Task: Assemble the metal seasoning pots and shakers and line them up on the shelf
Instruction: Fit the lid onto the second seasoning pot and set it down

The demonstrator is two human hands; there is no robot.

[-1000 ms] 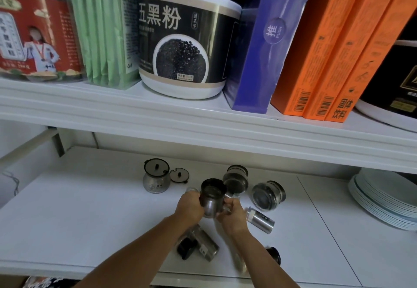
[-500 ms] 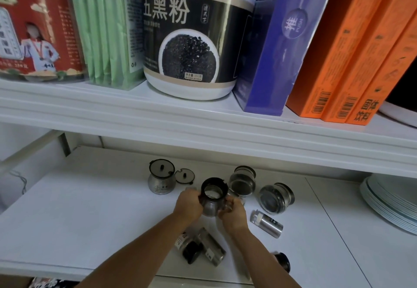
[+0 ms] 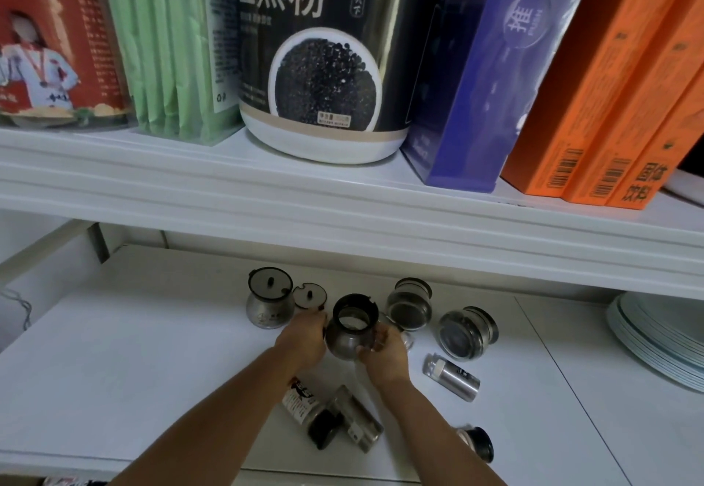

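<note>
Head — left hand [image 3: 304,337], right hand [image 3: 385,352] grip open-topped pot [image 3: 348,335].

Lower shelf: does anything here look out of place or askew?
Yes. The back pot, the right pot and a shaker lie on their sides. A loose lid lies flat beside the left pot. The held pot has no lid. I see no spill.
</note>
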